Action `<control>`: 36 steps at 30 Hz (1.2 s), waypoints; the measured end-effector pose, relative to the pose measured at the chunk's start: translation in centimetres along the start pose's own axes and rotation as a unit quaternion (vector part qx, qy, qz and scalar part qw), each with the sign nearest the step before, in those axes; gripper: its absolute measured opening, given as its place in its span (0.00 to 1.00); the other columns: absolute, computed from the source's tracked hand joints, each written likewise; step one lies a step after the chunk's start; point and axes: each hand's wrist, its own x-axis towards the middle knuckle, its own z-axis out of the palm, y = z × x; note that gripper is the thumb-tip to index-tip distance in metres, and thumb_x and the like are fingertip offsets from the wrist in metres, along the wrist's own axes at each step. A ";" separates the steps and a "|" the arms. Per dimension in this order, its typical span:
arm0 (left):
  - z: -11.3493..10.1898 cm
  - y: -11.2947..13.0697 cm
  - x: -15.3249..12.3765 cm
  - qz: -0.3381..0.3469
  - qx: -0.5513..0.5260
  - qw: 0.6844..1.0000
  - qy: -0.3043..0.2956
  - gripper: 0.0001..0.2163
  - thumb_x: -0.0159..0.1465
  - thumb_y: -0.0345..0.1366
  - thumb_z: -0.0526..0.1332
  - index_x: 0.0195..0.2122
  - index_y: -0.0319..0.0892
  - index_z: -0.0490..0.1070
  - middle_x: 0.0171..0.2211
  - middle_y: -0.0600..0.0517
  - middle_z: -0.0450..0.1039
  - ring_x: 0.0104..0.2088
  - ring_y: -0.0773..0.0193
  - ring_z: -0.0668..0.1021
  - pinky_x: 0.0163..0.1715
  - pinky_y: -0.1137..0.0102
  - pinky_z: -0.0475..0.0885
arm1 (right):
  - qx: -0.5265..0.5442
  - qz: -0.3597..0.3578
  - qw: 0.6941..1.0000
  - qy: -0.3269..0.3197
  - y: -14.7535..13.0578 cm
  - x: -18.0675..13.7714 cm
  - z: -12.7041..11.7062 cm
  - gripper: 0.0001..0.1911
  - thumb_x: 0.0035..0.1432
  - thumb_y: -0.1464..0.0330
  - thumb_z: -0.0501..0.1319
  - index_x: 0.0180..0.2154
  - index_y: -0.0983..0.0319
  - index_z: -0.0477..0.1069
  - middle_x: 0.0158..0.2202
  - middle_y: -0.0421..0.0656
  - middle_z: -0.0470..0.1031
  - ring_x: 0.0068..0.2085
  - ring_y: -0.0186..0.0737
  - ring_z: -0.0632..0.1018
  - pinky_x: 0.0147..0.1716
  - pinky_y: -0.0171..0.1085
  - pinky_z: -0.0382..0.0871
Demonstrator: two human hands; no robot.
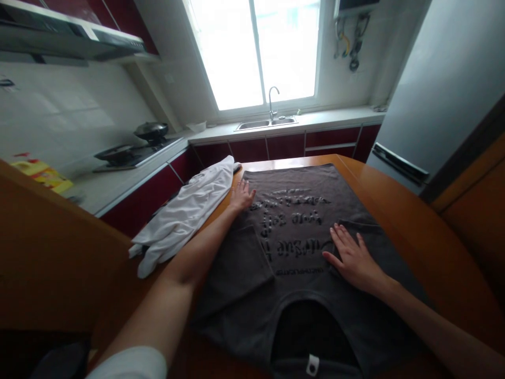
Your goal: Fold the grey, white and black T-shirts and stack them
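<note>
A dark grey T-shirt [300, 284] with dark printed lettering lies spread on the wooden table, its neckline and a small white label toward me. Both sleeves are folded inward over its front. My left hand [242, 197] rests on the shirt's far left edge, fingers spread. On the right, my right hand [353, 259] lies flat over the folded sleeve beside the lettering, its fingers stretched out and the thumb apart. Neither hand grips the cloth.
White clothing [189, 205] lies heaped along the left side of the table [426, 226]. Beyond stand a counter with a sink [254, 125], a stove with pans [152, 131] on the left, and a refrigerator [437, 89] on the right. A wooden panel [51, 252] rises at the near left.
</note>
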 end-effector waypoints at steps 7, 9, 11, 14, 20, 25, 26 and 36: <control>-1.8 1.1 -2.0 0.042 -0.023 0.998 0.044 0.33 0.74 0.52 0.40 0.72 0.32 0.49 0.74 0.35 0.42 0.74 0.47 0.46 0.70 0.47 0.43 | -0.005 -0.001 1.000 -0.004 -0.2 0.0 -0.3 0.42 0.69 0.45 0.39 0.73 0.65 0.47 0.75 0.49 0.42 0.74 0.50 0.46 0.70 0.59 0.38; -3.2 1.2 -4.5 0.097 -0.046 0.991 0.085 0.32 0.74 0.50 0.43 0.71 0.31 0.52 0.72 0.35 0.48 0.73 0.49 0.50 0.70 0.51 0.47 | -0.002 -0.003 1.000 0.005 -0.3 -0.1 -0.3 0.42 0.69 0.46 0.40 0.73 0.66 0.48 0.74 0.50 0.43 0.74 0.51 0.46 0.70 0.60 0.39; -4.8 1.3 -8.2 0.177 -0.087 0.975 0.106 0.31 0.73 0.50 0.48 0.69 0.32 0.57 0.70 0.35 0.55 0.71 0.50 0.57 0.70 0.55 0.52 | 0.006 -0.003 1.000 0.031 -0.5 -0.1 -0.4 0.41 0.70 0.47 0.41 0.72 0.66 0.48 0.74 0.51 0.43 0.74 0.52 0.47 0.69 0.62 0.39; -7.2 1.5 -15.7 0.285 -0.155 0.944 0.069 0.24 0.71 0.48 0.56 0.63 0.40 0.69 0.61 0.41 0.69 0.61 0.51 0.72 0.64 0.59 0.63 | 0.030 -0.017 0.994 0.100 -1.0 -0.1 -1.4 0.37 0.70 0.50 0.45 0.71 0.64 0.52 0.74 0.53 0.47 0.73 0.55 0.50 0.68 0.65 0.41; -10.1 1.2 -30.5 0.354 -0.167 0.911 -0.128 0.16 0.70 0.43 0.62 0.56 0.48 0.76 0.46 0.46 0.76 0.44 0.59 0.79 0.45 0.68 0.74 | 0.187 -0.062 0.948 0.251 -0.3 -0.2 -7.2 0.20 0.67 0.60 0.56 0.54 0.61 0.75 0.58 0.52 0.73 0.60 0.52 0.73 0.61 0.53 0.65; -9.1 -0.5 -37.6 0.346 -0.155 0.911 -0.161 0.15 0.66 0.41 0.67 0.54 0.51 0.78 0.45 0.47 0.76 0.43 0.58 0.79 0.43 0.68 0.75 | 0.261 -0.073 0.926 0.264 1.1 -3.9 -11.4 0.11 0.63 0.63 0.62 0.43 0.59 0.80 0.42 0.46 0.78 0.40 0.44 0.79 0.42 0.42 0.75; -8.6 -0.9 -38.4 0.348 -0.157 0.913 -0.145 0.15 0.65 0.41 0.67 0.54 0.51 0.78 0.45 0.47 0.76 0.43 0.58 0.79 0.44 0.68 0.76 | 0.260 -0.092 0.928 0.251 1.2 -5.1 -11.6 0.10 0.63 0.63 0.62 0.42 0.59 0.80 0.42 0.46 0.77 0.40 0.43 0.78 0.41 0.41 0.75; -4.4 -3.6 -40.6 0.385 -0.083 0.918 0.037 0.13 0.72 0.35 0.59 0.55 0.50 0.75 0.46 0.49 0.75 0.45 0.62 0.77 0.48 0.68 0.74 | 0.139 -0.227 0.958 0.109 4.0 -16.7 -6.2 0.11 0.64 0.64 0.65 0.48 0.53 0.79 0.47 0.46 0.76 0.48 0.46 0.76 0.48 0.44 0.73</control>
